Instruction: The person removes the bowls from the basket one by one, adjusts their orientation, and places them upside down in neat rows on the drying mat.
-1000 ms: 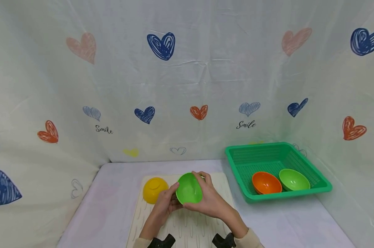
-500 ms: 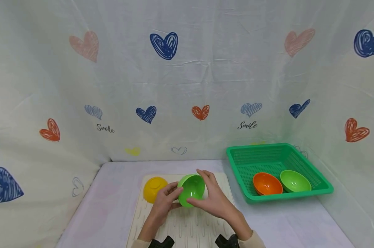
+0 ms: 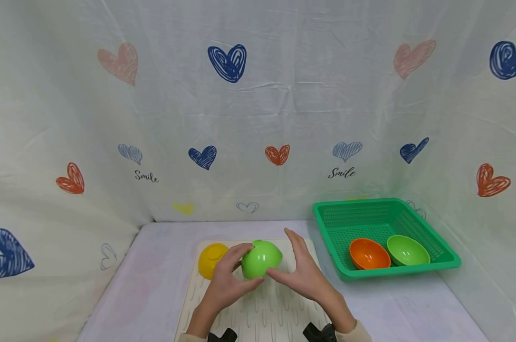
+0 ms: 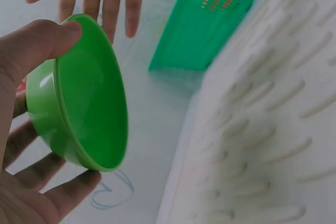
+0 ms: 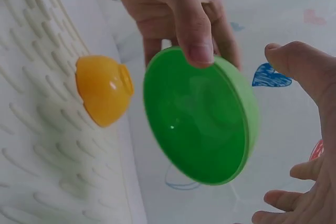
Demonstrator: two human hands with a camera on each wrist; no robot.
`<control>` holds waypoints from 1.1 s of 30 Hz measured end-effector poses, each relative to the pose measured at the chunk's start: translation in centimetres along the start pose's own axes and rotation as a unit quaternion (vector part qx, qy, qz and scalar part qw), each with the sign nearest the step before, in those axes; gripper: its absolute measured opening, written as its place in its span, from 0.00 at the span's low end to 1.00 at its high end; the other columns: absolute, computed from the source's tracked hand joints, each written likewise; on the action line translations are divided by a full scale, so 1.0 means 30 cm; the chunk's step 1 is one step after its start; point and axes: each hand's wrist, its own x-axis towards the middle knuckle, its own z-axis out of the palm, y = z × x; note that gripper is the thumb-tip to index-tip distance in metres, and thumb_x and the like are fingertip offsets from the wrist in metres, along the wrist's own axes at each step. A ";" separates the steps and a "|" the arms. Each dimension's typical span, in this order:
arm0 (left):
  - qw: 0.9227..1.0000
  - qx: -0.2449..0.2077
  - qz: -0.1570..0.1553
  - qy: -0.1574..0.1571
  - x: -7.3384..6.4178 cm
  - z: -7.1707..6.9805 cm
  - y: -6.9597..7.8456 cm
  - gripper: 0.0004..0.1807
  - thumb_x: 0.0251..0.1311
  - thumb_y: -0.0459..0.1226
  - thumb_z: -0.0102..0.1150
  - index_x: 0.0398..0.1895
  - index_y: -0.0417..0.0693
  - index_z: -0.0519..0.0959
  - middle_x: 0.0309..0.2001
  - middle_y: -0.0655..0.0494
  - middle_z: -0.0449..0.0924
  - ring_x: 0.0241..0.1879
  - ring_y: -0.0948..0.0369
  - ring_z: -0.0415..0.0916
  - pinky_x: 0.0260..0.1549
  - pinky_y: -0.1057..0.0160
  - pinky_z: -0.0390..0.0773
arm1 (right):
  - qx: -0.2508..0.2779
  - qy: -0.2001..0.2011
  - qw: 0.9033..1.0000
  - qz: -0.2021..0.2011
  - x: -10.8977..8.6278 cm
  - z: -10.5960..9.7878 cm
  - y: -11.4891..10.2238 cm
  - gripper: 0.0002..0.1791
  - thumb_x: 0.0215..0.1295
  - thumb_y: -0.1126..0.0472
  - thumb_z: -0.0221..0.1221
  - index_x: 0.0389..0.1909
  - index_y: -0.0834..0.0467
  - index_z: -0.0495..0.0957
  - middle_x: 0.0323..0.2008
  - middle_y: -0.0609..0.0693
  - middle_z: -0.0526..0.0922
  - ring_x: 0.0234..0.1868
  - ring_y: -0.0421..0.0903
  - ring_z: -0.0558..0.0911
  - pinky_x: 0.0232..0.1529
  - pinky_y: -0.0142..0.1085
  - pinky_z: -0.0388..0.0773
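Note:
A light green bowl (image 3: 261, 259) is held above the ribbed cream mat (image 3: 262, 311), tilted with its base up and its mouth downward. My left hand (image 3: 229, 279) grips it from the left, thumb on the rim and fingers round the outer wall, as the left wrist view shows. To the right of the bowl is my right hand (image 3: 304, 273), thumb and fingers spread wide, holding nothing. In the right wrist view a gap separates it from the green bowl (image 5: 197, 121). A yellow bowl (image 3: 211, 261) lies upside down on the mat's left, beside my left hand.
A green perforated basket (image 3: 332, 242) stands at the right on the white-covered table (image 3: 125, 280). Inside it are an orange bowl (image 3: 370, 254) and another light green bowl (image 3: 408, 251). A curtain printed with hearts (image 3: 258, 114) hangs behind and at both sides.
The green bowl has turned over, from mouth toward me to base up. My right hand has let go and moved right, its fingers spreading. My left hand has rotated with the bowl.

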 end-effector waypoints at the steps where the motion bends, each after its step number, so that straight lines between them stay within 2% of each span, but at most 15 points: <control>1: 0.999 0.027 0.027 0.001 0.001 -0.001 0.003 0.37 0.42 0.48 0.77 0.60 0.58 0.74 0.61 0.57 0.71 0.57 0.56 0.74 0.47 0.60 0.82 | 0.002 -0.001 1.000 0.002 -0.001 0.000 0.004 0.59 0.46 0.33 0.68 0.75 0.40 0.46 0.75 0.49 0.51 0.73 0.52 0.56 0.63 0.63 0.64; 4: 0.993 0.081 0.082 -0.007 0.002 -0.003 0.013 0.37 0.41 0.46 0.78 0.59 0.54 0.74 0.62 0.55 0.70 0.57 0.56 0.74 0.50 0.60 0.81 | 0.003 -0.004 1.000 0.005 -0.003 0.001 0.016 0.60 0.45 0.33 0.69 0.76 0.40 0.45 0.75 0.49 0.51 0.73 0.52 0.56 0.62 0.63 0.65; 6: 0.989 0.100 0.106 -0.015 0.001 -0.004 0.021 0.38 0.40 0.44 0.78 0.60 0.53 0.74 0.64 0.53 0.68 0.58 0.55 0.74 0.51 0.60 0.80 | 0.005 -0.010 1.000 0.004 -0.005 0.003 0.024 0.61 0.44 0.34 0.70 0.76 0.40 0.44 0.75 0.48 0.50 0.73 0.52 0.56 0.62 0.62 0.66; 12: 0.976 0.159 0.150 -0.025 -0.005 -0.003 0.043 0.40 0.37 0.42 0.79 0.60 0.55 0.73 0.67 0.49 0.64 0.62 0.52 0.69 0.51 0.56 0.80 | -0.014 -0.030 0.999 -0.006 -0.012 0.014 0.053 0.62 0.43 0.33 0.70 0.76 0.44 0.46 0.75 0.50 0.52 0.73 0.53 0.59 0.60 0.60 0.69; 19: 0.966 0.181 0.182 -0.040 -0.015 0.014 0.034 0.40 0.37 0.40 0.79 0.60 0.56 0.74 0.68 0.48 0.63 0.63 0.52 0.69 0.54 0.57 0.79 | -0.014 -0.053 0.998 -0.032 -0.011 0.023 0.074 0.58 0.46 0.36 0.70 0.75 0.50 0.52 0.72 0.51 0.58 0.62 0.55 0.73 0.55 0.54 0.76; 27: 0.960 0.188 0.201 -0.044 -0.037 0.034 0.012 0.41 0.35 0.39 0.80 0.60 0.57 0.74 0.67 0.46 0.64 0.62 0.52 0.69 0.54 0.59 0.78 | -0.030 -0.063 0.996 -0.057 -0.023 0.032 0.084 0.50 0.49 0.38 0.69 0.71 0.53 0.60 0.68 0.47 0.66 0.61 0.46 0.73 0.57 0.50 0.76; 33: 0.957 0.192 0.213 -0.038 -0.041 0.036 0.008 0.41 0.35 0.41 0.81 0.60 0.58 0.75 0.67 0.47 0.65 0.63 0.52 0.68 0.54 0.58 0.78 | -0.040 -0.054 0.994 -0.092 -0.029 0.038 0.098 0.44 0.50 0.40 0.70 0.67 0.48 0.65 0.64 0.39 0.69 0.58 0.40 0.74 0.56 0.46 0.78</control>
